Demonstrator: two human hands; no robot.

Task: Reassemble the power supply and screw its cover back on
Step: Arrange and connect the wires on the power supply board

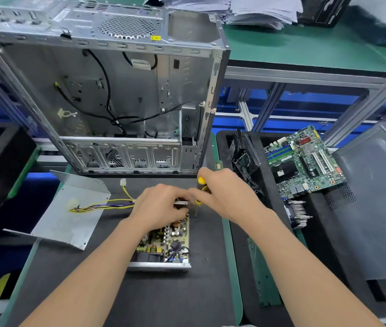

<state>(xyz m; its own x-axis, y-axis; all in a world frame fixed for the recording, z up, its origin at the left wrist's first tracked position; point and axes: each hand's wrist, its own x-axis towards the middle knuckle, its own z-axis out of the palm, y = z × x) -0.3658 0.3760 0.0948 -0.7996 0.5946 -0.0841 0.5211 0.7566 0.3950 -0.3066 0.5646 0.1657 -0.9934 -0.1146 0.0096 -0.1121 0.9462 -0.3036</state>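
Gripping a screwdriver (201,181), tip down, the right hand (225,192) sits close beside the left hand (161,206), whose curled fingers pinch a small metal piece (182,203) at the far end of the open supply (163,244) on the mat (140,291). The cover (69,220) lies left, off. The board (170,234) looks fragile; I'd hold the stiff casing (159,265) edges, never the parts.

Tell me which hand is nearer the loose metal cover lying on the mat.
Left. The left hand grips the far end of the power supply, just right of the cover; the right hand, holding the screwdriver, is beyond it, farther right.
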